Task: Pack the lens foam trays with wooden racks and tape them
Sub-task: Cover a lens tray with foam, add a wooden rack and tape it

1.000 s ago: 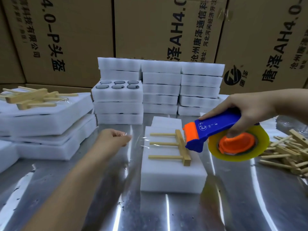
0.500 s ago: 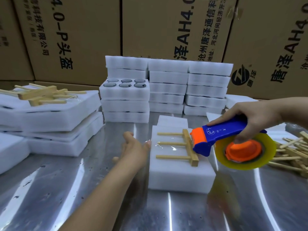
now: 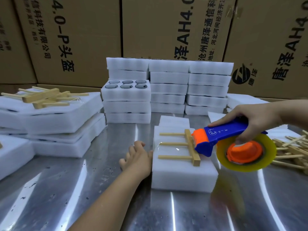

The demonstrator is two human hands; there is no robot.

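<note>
Left hand (image 3: 138, 157) now against foam tray (image 3: 176, 176)

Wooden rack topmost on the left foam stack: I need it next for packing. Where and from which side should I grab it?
Probably pinch its thick crossbar from above, across the narrow width: it lies uppermost on the pile, exposed, while its pegs are thin and tangled with other racks.

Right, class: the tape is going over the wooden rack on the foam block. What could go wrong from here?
1. The blue and orange tape dispenser, in the right hand, has its head against the crossbar of the pale wooden three-peg rack; it may nudge the rack askew.
2. Only the left hand braces the white foam block on the shiny metal table; a pull could slide it.
</note>
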